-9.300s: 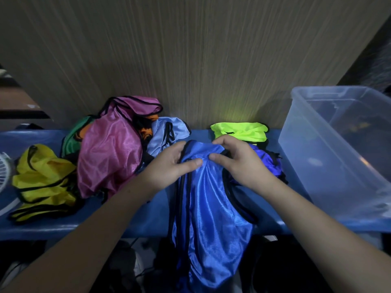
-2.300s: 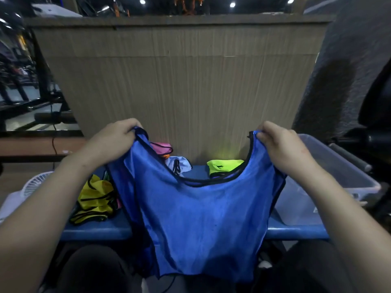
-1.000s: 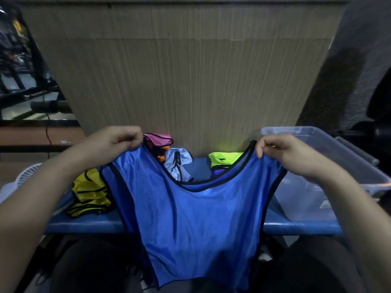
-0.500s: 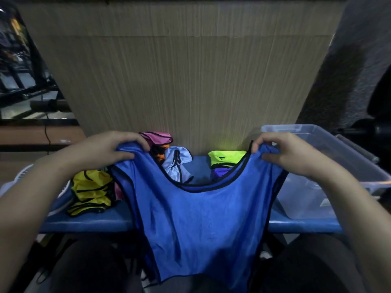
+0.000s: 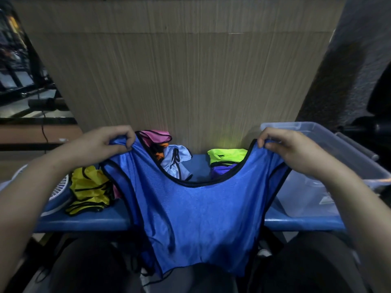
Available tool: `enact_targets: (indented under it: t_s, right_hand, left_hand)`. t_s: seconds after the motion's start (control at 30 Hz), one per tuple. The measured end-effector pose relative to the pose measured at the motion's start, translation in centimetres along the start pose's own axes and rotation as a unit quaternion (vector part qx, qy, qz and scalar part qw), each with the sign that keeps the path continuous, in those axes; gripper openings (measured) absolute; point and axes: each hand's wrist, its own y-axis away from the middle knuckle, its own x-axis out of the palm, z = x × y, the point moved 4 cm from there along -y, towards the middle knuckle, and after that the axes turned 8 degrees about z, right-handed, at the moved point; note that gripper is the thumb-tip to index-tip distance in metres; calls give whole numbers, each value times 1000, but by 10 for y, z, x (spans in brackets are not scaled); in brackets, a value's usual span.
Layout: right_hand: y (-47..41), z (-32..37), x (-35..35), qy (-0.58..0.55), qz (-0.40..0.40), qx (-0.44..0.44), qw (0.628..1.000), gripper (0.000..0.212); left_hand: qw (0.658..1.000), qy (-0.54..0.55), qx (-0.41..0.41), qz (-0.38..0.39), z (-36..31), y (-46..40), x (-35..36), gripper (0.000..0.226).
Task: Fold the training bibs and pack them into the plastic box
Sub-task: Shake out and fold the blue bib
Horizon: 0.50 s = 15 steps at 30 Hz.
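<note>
Both hands, left (image 5: 105, 142) and right (image 5: 289, 149), pinch the blue bib (image 5: 194, 216) by its shoulders, spread above the worktop (image 5: 88, 223); the clear box (image 5: 330, 144) at right shows no bibs inside

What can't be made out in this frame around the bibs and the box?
- Plastic box contents: head view, its near side hidden by the right hand and arm, far end cut by the edge.
- Purple bib: mostly behind the blue bib.
- Pink bib pile: partly hidden by the left hand.
</note>
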Motion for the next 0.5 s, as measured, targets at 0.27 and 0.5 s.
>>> enact_targets:
  t_s: [0.27,0.5]
  right_hand:
    - [0,-12,-14,2,-61,39,997,40]
    - [2,-9,-15,-3,-46,21,999,39]
  left_hand:
    - [1000,4,-28,12,19,9,-8,38]
    - [999,-10,-40,36,22,9,-4,41]
